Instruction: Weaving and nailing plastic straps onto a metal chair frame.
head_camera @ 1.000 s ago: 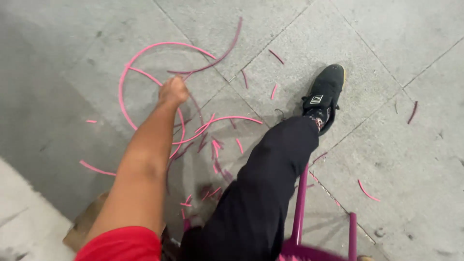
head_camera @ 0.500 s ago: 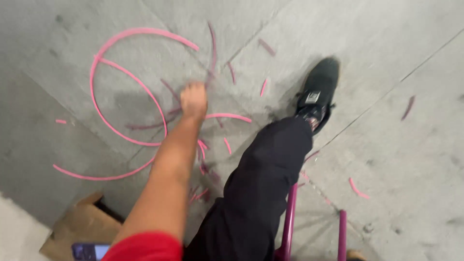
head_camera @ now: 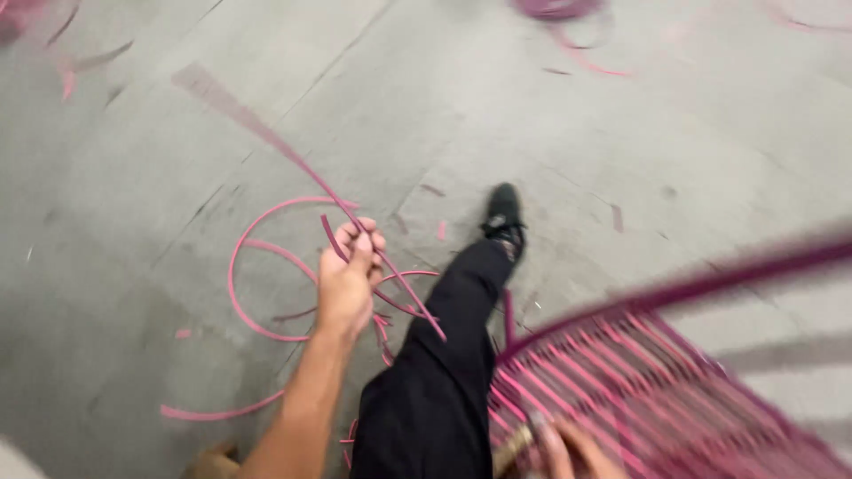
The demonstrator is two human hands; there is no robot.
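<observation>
My left hand (head_camera: 349,277) is raised above the floor and shut on a long pink plastic cord (head_camera: 266,142). The cord runs straight from the upper left, through my fist, down to a free end by my knee. More of the same cord lies in loops (head_camera: 253,266) on the floor under the hand. At the lower right a blurred metal chair frame (head_camera: 692,288) woven with pink cords (head_camera: 621,390) is tilted up. My right hand (head_camera: 568,448) grips its near edge at the bottom of the view, partly cut off.
My leg in black trousers (head_camera: 435,390) and a black shoe (head_camera: 503,217) stretches forward over grey concrete slabs. Short pink cord offcuts (head_camera: 441,230) are scattered about. A long offcut (head_camera: 213,412) lies at the lower left beside a cardboard corner (head_camera: 209,463). More pink cord (head_camera: 559,13) lies far off.
The view has swung up and right. My left hand has lifted off the floor with a cord pulled taut. The woven chair and my right hand have come into view.
</observation>
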